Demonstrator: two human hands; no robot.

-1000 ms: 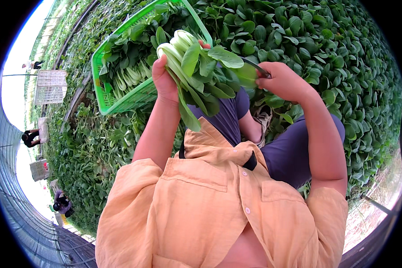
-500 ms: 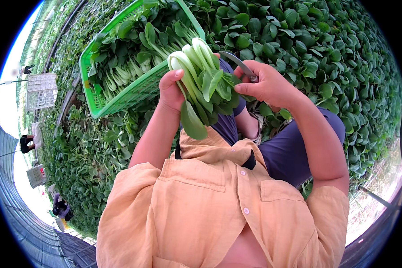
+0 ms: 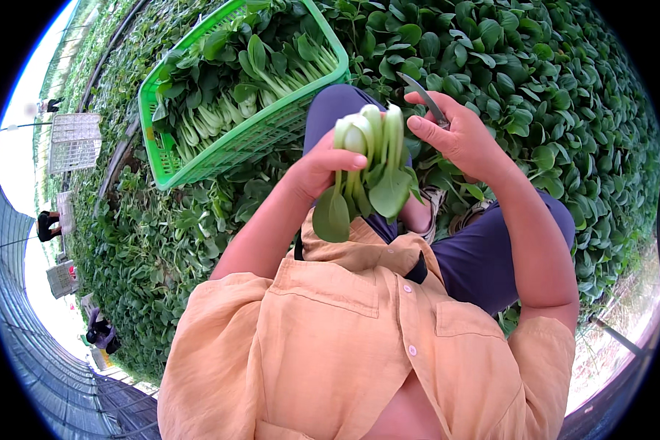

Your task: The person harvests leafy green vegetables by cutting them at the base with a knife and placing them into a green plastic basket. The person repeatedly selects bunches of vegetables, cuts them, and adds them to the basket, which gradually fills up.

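Bunch of pale-stemmed green leafy vegetable (image 3: 367,172) in left hand (image 3: 317,167), centre. Right hand (image 3: 458,136) with thin metal blade (image 3: 422,95) just right. Green plastic slatted crate (image 3: 260,136) far left, more cut greens (image 3: 235,84) inside.

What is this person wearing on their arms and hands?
Both forearms are bare, and the left hand and right hand wear no gloves. Short, loose sleeves of an orange button-up shirt end near the elbows.

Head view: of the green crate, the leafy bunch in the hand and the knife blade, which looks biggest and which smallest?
1. Green crate, though it sits farther off.
2. Leafy bunch, held in the left hand close to the camera, so its size is flattered.
3. Knife blade in the right hand.
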